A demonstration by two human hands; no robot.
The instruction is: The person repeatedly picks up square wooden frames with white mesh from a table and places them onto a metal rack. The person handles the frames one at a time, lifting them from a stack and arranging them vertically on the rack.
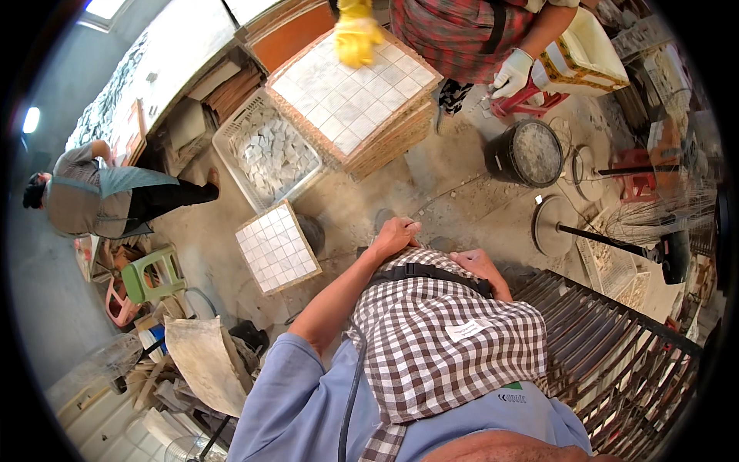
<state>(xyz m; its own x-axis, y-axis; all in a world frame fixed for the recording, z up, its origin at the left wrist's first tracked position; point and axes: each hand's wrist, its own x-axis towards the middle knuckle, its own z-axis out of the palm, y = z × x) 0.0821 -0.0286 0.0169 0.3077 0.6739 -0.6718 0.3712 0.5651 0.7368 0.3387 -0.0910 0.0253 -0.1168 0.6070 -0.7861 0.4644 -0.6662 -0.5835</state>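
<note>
My left hand (396, 236) is in front of my waist at the edge of a brown-and-white checked apron (446, 323). Its fingers are curled in, and whatever they may hold is hidden. Against the right side of the apron lies my right hand (479, 266), fingers loosely stretched over the cloth and holding nothing that I can see. A black strap with a buckle (416, 271) crosses the apron between the hands. The nearest work to my left hand is a square panel of white mosaic tiles (277, 248), on a dark support and apart from the hand.
Ahead stands a stack of tiled panels (354, 92); a co-worker's yellow glove (356, 38) is over it. Beside it are a crate (308, 171) of tile pieces and a black bucket (496, 154). A metal rack (616, 331) borders my right. Another person (85, 192) bends at far left.
</note>
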